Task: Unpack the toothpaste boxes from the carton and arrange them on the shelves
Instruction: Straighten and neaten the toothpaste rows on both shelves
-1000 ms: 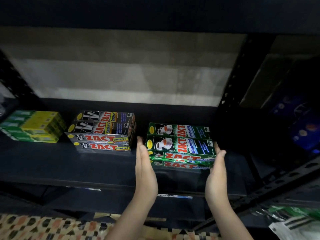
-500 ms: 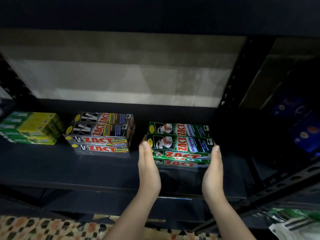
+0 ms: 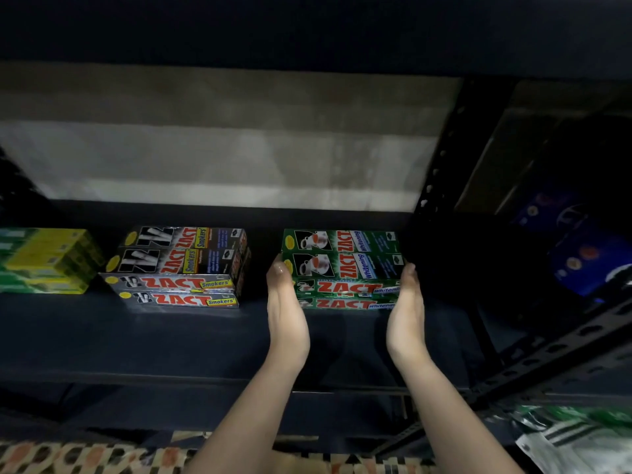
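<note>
Head view. The green ZACT Whitening box stack (image 3: 342, 268) sits on the dark shelf board (image 3: 171, 336), two boxes wide and two layers high, just right of the black ZACT Smokers box stack (image 3: 181, 265). A yellow-green box stack (image 3: 44, 260) lies further left of the Smokers stack. The left hand (image 3: 285, 313) presses flat against the left end of the green stack; the right hand (image 3: 407, 309) presses flat against its right end. On both hands the fingers are straight and held together, not curled around the boxes. The carton is not in view.

Step in hand, as judged: squaring the green stack in its shelf position. The next move calls for releasing both hands sideways without dragging the upper boxes out of line, then fetching more boxes from the carton.
</note>
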